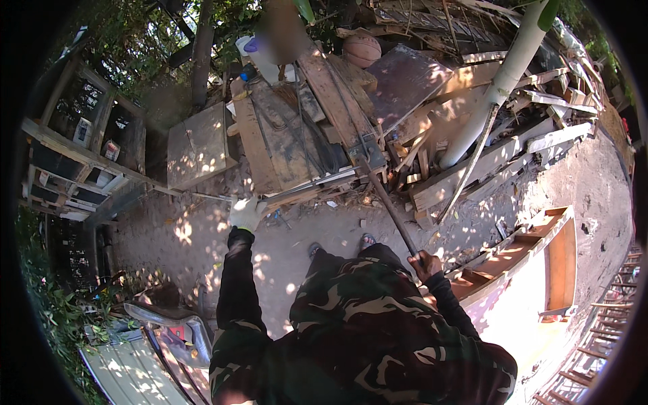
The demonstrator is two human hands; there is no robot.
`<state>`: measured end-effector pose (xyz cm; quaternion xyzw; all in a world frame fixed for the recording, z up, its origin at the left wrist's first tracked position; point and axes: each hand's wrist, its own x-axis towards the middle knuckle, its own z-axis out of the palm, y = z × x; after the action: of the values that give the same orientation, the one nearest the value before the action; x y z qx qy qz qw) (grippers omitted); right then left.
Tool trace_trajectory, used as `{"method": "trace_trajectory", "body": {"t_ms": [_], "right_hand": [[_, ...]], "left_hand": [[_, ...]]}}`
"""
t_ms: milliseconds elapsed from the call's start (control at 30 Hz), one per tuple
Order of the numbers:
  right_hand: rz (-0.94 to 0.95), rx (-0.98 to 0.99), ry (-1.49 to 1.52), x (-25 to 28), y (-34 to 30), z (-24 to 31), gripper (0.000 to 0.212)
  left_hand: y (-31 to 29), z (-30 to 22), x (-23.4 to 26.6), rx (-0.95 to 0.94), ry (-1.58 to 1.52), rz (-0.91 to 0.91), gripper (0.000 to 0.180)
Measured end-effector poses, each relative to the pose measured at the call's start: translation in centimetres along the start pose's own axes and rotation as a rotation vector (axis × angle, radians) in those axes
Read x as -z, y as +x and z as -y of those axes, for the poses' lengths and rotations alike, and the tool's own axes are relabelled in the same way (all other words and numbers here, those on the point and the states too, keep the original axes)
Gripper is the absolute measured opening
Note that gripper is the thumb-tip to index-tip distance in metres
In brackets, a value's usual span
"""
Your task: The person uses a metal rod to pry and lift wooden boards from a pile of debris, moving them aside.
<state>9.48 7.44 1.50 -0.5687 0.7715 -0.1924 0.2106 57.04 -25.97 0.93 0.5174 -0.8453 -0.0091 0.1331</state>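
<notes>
Holding, in the bare right hand (425, 265), the near end of what looks like a sledgehammer (391, 209) with a long, straight brown shaft and a dark, blocky head; fingers wrapped firmly round. Reaching with the left hand (246, 212), in a whitish fabric glove, to the left of the near end of a long, worn reddish-brown wooden plank (335, 94), close by the lower end of a flat tan wooden board (255, 145); cannot tell whether gripping or merely touching.

Best, as a judgement, to bring both hands onto the shaft before lifting any weight, to set the feet (368, 239), nearer the body than the plank, well apart, and to watch the loose, splintered brown timber (466, 165) to the plank's right, likely to shift if knocked.

Located at the plank's near end, head first, apparently resting there. Slanting, along the long axis, from the right hand forward and leftward; pointing head away from the body, butt back toward it. Roughly in line with the plank, also slanting away and leftward.
</notes>
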Motion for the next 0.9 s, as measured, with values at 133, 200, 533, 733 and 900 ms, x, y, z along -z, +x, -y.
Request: {"method": "trace_trajectory", "body": {"t_ms": [133, 200, 533, 733, 900], "right_hand": [[-0.124, -0.022, 0.058, -0.3, -1.1, 2.7, 0.042], [-0.124, -0.083, 0.055, -0.2, -1.1, 4.2, 0.039], [-0.211, -0.255, 0.123, -3.1, -2.9, 6.9, 0.048], [-0.207, -0.241, 0.12, -3.4, -3.6, 7.7, 0.049], [-0.169, -0.258, 0.13, -3.5, -3.8, 7.6, 0.049]], "left_hand": [[0.8, -0.2, 3.5, -0.088, 0.059, -0.02, 0.031], [0.3, -0.2, 5.1, -0.123, 0.089, 0.057, 0.032], [-5.4, -4.0, 5.1, -0.161, -0.052, -0.043, 0.033], [-6.3, -4.7, 5.3, -0.157, -0.062, -0.103, 0.036], [-7.1, -6.6, 7.1, -0.143, -0.111, -0.112, 0.034]]}}
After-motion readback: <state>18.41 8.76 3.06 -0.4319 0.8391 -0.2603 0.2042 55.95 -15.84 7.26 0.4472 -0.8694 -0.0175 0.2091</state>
